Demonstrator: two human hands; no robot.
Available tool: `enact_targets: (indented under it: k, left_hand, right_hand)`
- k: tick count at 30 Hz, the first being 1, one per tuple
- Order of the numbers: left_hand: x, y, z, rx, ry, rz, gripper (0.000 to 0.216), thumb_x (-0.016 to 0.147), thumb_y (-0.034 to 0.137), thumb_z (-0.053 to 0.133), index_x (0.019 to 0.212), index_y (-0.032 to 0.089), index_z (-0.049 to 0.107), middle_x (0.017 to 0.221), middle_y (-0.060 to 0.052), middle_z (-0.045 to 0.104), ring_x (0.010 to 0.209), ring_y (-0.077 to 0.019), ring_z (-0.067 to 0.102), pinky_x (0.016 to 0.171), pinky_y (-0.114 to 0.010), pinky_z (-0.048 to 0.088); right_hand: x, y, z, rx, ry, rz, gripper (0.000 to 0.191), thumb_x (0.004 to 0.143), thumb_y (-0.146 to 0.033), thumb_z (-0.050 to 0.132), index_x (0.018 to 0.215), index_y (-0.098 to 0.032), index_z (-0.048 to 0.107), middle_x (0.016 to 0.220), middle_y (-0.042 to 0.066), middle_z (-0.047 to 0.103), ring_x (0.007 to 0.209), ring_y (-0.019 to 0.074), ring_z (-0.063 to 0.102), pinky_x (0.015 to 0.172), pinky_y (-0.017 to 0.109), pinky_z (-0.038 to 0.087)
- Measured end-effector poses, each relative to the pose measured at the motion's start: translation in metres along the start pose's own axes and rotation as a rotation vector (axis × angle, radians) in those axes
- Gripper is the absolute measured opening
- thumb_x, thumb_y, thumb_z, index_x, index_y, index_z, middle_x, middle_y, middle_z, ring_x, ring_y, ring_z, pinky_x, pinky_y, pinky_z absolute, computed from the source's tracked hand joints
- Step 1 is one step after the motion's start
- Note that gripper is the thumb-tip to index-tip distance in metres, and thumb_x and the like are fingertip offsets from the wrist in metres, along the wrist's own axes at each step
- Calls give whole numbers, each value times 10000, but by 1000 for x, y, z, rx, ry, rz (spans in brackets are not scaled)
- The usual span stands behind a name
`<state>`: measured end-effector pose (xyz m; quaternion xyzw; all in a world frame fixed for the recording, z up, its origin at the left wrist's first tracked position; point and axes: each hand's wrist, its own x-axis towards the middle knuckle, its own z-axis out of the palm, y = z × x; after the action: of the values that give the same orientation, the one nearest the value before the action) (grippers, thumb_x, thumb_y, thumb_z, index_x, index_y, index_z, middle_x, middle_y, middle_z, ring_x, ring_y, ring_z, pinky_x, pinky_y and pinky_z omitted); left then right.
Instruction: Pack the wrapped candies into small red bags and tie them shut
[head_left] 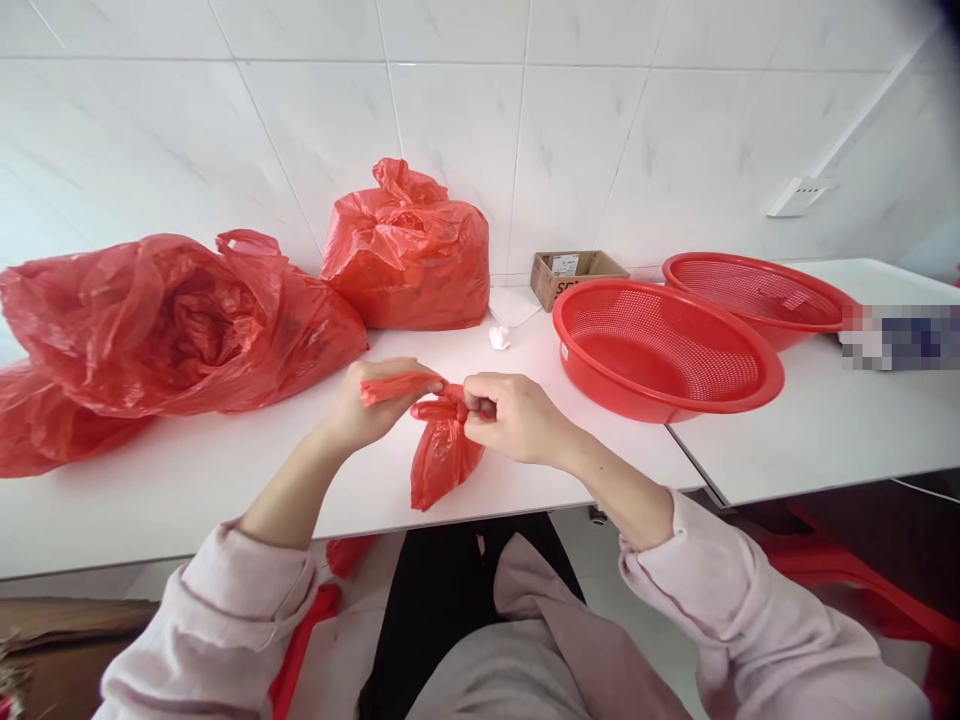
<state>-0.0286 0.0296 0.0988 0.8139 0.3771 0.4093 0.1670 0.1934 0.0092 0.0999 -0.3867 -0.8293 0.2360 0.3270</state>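
A small red plastic bag (442, 455) hangs just above the front edge of the white table (187, 480). My left hand (367, 405) is closed on one twisted handle of the bag, pulled out to the left. My right hand (514, 415) pinches the other handle at the bag's neck. Both hands meet over the knot at the top of the bag. What the bag holds is hidden.
A large open red bag (172, 320) lies at the left. A tied full red bag (409, 250) stands against the tiled wall. Two red perforated basins (664, 350) (757, 295) sit at the right, behind them a small cardboard box (574, 272). A crumpled white scrap (499, 337) lies mid-table.
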Motion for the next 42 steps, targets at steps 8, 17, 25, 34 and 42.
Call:
enact_targets:
  k: [8,17,25,34,42]
  left_hand:
    - [-1,-9,4,-215,73,-198,247,865,400,634,757,195,718,821,-49,724,827,-206,677,774,-316,527]
    - [-5,3,37,-499,67,-400,414,972,527,348,952,176,565,1018,-102,704,807,-200,703,760,-382,577]
    - [-19,-10,63,-90,47,-419,588,747,512,708,1196,197,496,1299,-135,560,1121,-316,599,981,-501,443]
    - [-22,-30,68,-3,13,-330,349,754,393,719,988,200,547,1307,-103,559,1125,-283,584,964,-418,453]
    - [-28,-36,69,-18,1,-320,498,738,445,739,1125,203,538,1147,-79,614,970,-258,623,883,-407,494]
  right_hand:
    - [-15,13,7,-26,-27,92,154,757,-172,545,667,-204,424,662,-43,534,582,105,446,590,245,358]
    - [6,61,28,82,-101,21,843,604,-490,837,1341,-264,495,1281,87,601,1143,285,569,936,410,437]
    - [1,87,60,151,-29,191,281,807,-415,669,1019,-230,685,936,9,715,848,186,645,750,293,457]
    - [-6,93,62,207,-22,167,484,742,-523,732,1088,-191,664,967,33,702,855,184,625,798,311,469]
    - [-14,93,71,332,2,192,516,729,-535,747,1123,-214,661,1020,32,706,912,200,645,853,335,488]
